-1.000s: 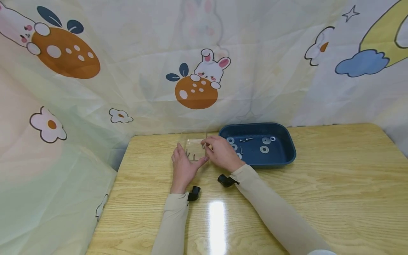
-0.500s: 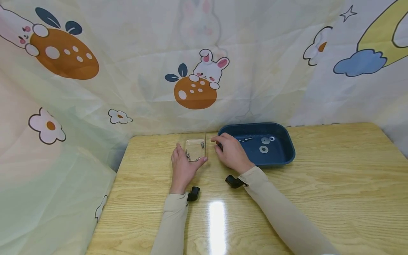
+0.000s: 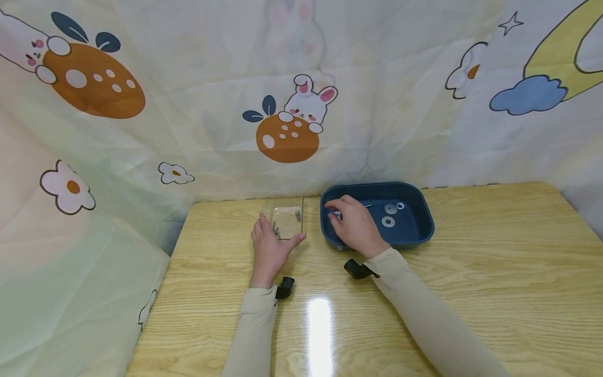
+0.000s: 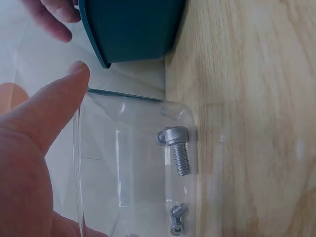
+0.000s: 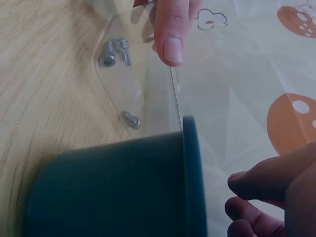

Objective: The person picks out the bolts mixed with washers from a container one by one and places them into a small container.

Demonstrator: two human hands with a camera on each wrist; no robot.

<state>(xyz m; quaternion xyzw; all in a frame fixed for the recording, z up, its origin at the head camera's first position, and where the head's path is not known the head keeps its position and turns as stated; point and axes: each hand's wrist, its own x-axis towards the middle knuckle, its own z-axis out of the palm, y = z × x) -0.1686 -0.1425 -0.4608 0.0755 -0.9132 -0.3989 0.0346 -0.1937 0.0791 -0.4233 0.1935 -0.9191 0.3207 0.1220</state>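
Observation:
A clear plastic box (image 3: pixel 286 215) stands toward the back of the wooden table, left of a blue tray (image 3: pixel 427 222). My left hand (image 3: pixel 269 254) holds the box at its near side, fingers along the left wall and thumb toward the right corner. Inside lie several metal socket-head screws; one screw (image 4: pixel 180 150) is close to the camera in the left wrist view. Over the tray's left part hovers my right hand (image 3: pixel 356 225), its fingers loosely bent and nothing seen between them. It hides part of what lies in the tray.
In the tray are flat washers (image 3: pixel 388 222) and a partly hidden screw (image 3: pixel 368 206). A printed cloth (image 3: pixel 221 131) hangs directly behind the table's back edge. A black wrist camera mount (image 3: pixel 356 269) sticks out from the right sleeve.
My right hand has let go of a screw in the clear box and moved right, over the tray. The left hand stays on the box.

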